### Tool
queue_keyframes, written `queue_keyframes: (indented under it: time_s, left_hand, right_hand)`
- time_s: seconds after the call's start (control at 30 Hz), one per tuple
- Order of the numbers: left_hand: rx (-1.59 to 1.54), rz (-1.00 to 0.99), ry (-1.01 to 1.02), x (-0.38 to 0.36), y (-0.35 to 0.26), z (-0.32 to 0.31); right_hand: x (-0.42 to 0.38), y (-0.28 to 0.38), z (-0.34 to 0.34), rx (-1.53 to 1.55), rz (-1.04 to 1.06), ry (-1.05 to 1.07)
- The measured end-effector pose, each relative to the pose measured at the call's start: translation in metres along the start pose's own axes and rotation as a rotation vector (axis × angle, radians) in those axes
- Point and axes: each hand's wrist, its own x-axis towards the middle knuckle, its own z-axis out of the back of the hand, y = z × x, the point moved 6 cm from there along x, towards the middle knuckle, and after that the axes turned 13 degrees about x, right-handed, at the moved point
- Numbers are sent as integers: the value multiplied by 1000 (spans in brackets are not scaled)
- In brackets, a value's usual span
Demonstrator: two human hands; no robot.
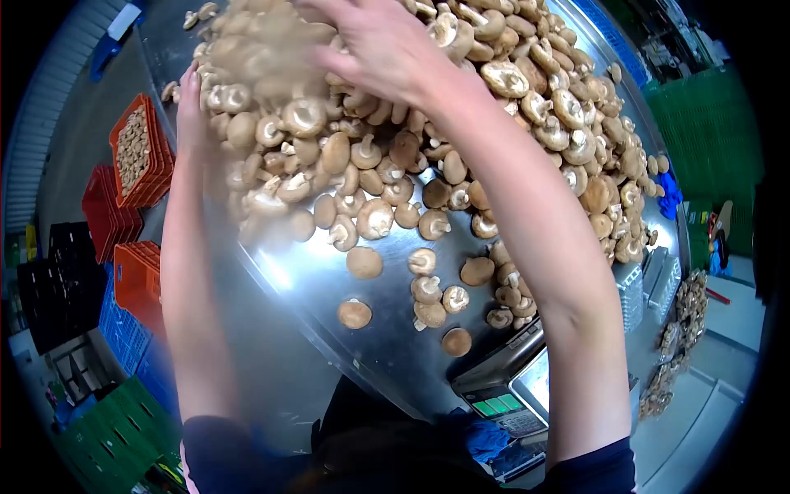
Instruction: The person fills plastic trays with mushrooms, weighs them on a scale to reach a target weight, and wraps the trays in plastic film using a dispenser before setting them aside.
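Note:
A large heap of brown shiitake mushrooms (335,152) covers the far part of a shiny metal table (362,333). My left hand (189,111) stands upright along the heap's left side, fingers stretched and nothing seen in its grip. Over the middle of the heap is my right hand (378,48), its thumb and fingers spread apart; part of it is cut off by the upper edge. Mushrooms between the two hands are smeared by motion. Several loose mushrooms (364,263) lie on the metal nearer my body.
A digital scale (498,399) sits at the table's near edge, beside my right forearm. Clear plastic trays (650,280) lie to the right. On the left are an orange crate of mushrooms (132,152), another orange crate (138,280) and green crates (115,436).

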Motion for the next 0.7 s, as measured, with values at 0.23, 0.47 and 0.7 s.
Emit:
queue_keyframes:
  time_s: [0.23, 0.47, 0.7]
  left_hand:
    - [138, 135, 116, -14, 21, -35]
    - [278, -191, 24, -117, -23, -85]
    - [490, -401, 59, -228, -61, -157]
  right_hand:
    - [4, -30, -31, -40, -304, 294]
    - [-72, 2, -17, -245, -28, 218]
    - [-221, 22, 29, -308, -337, 412]
